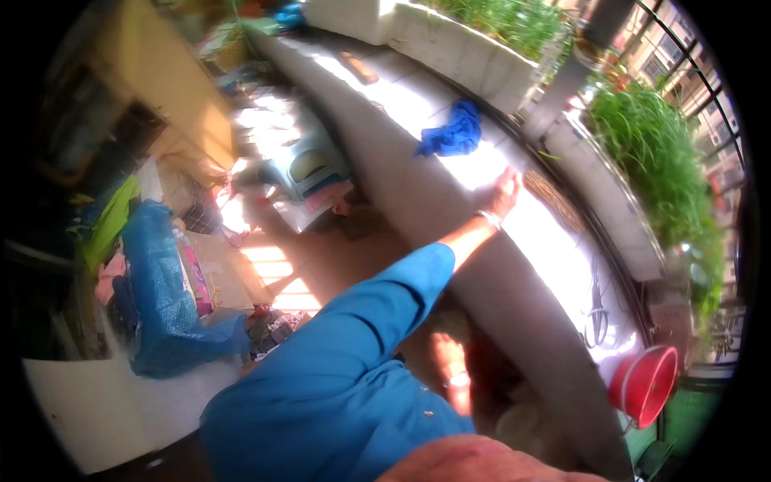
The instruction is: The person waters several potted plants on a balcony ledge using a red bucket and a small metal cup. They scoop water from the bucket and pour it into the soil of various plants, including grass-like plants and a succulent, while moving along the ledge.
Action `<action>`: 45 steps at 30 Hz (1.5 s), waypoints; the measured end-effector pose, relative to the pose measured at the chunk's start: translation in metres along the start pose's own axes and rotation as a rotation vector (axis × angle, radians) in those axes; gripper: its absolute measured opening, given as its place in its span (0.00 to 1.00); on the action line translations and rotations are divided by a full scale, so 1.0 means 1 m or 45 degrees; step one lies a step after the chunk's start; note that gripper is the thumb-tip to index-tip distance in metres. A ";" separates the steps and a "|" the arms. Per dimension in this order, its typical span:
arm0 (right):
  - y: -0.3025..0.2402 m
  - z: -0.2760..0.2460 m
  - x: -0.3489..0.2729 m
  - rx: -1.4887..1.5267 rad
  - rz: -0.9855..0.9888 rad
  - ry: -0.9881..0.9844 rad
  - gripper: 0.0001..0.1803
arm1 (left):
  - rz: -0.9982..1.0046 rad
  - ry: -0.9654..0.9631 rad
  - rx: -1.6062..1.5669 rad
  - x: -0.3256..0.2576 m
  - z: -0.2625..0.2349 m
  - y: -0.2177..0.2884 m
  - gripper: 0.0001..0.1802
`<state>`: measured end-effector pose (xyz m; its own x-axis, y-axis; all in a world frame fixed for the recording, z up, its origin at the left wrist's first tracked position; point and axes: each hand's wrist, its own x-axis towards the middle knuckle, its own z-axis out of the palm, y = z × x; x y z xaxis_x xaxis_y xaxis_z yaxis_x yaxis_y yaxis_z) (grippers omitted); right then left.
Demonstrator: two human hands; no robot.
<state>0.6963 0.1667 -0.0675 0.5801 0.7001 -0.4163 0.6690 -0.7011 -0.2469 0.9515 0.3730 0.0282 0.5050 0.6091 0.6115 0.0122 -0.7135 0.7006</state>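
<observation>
Cloth [456, 131] lies beyond the left hand [504, 194], brown slab [554, 201] just beside.

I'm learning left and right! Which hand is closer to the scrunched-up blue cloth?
Left. The left hand is over the pale ledge, below and right of the blue cloth in the picture, not touching it. The right hand can't be made out.

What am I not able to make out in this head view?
All in the head view:
Outstretched hand: fingers blurred, glare-washed; contact with the brown slab unclear.
Lower banded limb: blurred; hand or foot uncertain.
Blue cloth: folds hide its underside.
Top greenery: cut off by upper edge.
</observation>
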 end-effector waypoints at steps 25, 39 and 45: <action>-0.066 0.287 -0.510 1.040 1.855 -0.195 0.16 | 0.659 -1.471 0.697 -0.423 -0.113 -0.018 0.21; -0.005 0.314 -0.506 1.098 1.543 -0.014 0.13 | 0.725 -2.532 0.412 -0.539 -0.071 0.057 0.26; 0.033 0.293 -0.539 1.246 1.622 -0.002 0.14 | 0.684 -2.835 0.692 -0.523 -0.063 0.050 0.26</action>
<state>0.2696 -0.2732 -0.1081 0.4991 -0.3791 -0.7792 -0.7666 -0.6124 -0.1932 0.6332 0.0402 -0.2330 0.3434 -0.4872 -0.8030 -0.4361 -0.8399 0.3231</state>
